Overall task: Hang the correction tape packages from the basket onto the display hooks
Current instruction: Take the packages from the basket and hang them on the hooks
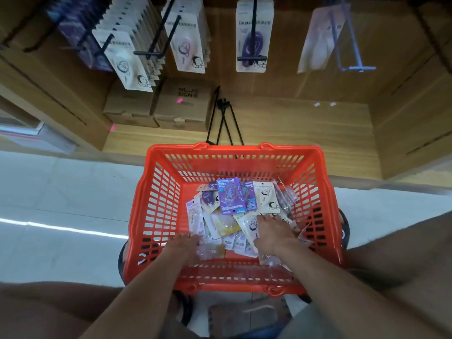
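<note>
Fingers (270, 220) of the right hand (271, 232) spread over packages (231, 199) inside the orange basket (156, 192), sorting; left hand (184, 245) possibly pinching one.

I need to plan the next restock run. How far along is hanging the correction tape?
Done: several display hooks already carry packages, the leftmost row packed. In hand: both the left hand and right hand are down in the orange basket, sorting; nothing is lifted yet. Left: a loose pile of packages in the basket; the right-hand hooks look thinly stocked.
</note>
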Action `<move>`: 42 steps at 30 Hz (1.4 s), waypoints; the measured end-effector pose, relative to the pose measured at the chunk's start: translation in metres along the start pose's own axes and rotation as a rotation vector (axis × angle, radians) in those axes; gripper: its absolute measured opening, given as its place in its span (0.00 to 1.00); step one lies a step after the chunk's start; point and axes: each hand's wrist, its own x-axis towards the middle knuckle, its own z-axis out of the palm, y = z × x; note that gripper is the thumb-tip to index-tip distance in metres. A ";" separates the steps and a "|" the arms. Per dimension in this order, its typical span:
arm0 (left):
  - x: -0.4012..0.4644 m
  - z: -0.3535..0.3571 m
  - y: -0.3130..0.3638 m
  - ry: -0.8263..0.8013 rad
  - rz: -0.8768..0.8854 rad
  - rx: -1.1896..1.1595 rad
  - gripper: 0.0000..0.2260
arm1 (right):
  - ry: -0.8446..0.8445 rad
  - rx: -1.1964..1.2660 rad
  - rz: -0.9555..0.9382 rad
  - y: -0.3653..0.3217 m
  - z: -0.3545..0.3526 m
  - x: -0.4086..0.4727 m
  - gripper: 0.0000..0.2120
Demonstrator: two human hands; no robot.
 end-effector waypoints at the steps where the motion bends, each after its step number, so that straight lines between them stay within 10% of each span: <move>1: 0.002 0.001 0.002 -0.018 0.007 -0.001 0.24 | 0.015 0.010 -0.001 0.001 -0.001 0.002 0.33; 8: 0.005 -0.005 0.012 0.102 0.081 -0.043 0.21 | 0.077 0.182 0.052 -0.009 0.004 0.008 0.29; 26: 0.007 -0.021 0.020 0.047 -0.077 -1.430 0.08 | 0.118 0.364 0.150 -0.015 0.000 0.005 0.23; 42: 0.016 -0.021 0.046 0.182 -0.099 -1.393 0.14 | -0.018 0.702 0.329 -0.013 -0.009 0.012 0.12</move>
